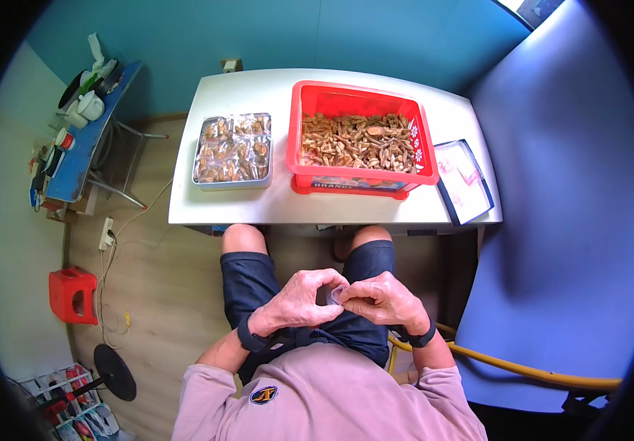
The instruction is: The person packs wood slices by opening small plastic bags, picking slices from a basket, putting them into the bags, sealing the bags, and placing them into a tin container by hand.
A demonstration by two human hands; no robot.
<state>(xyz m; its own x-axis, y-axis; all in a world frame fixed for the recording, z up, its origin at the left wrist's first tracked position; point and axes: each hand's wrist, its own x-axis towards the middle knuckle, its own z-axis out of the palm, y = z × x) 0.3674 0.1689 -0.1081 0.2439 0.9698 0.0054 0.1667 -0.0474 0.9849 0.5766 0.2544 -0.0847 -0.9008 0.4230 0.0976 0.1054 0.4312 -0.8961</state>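
Observation:
Above my lap, a small clear plastic bag is pinched between both hands. My left hand curls round its left side with thumb and fingers closed. From the right, my right hand grips its edge with bent fingers. Whether anything is inside the bag is too small to tell. On the white table in front stands a red plastic basket holding many brown dried slices. Left of it, a metal tin holds several clear packets of similar brown pieces.
A black-rimmed tray with clear and pinkish plastic lies at the right of the white table. A blue panel borders the right side. On the left are a blue folding table, a red stool and a power strip.

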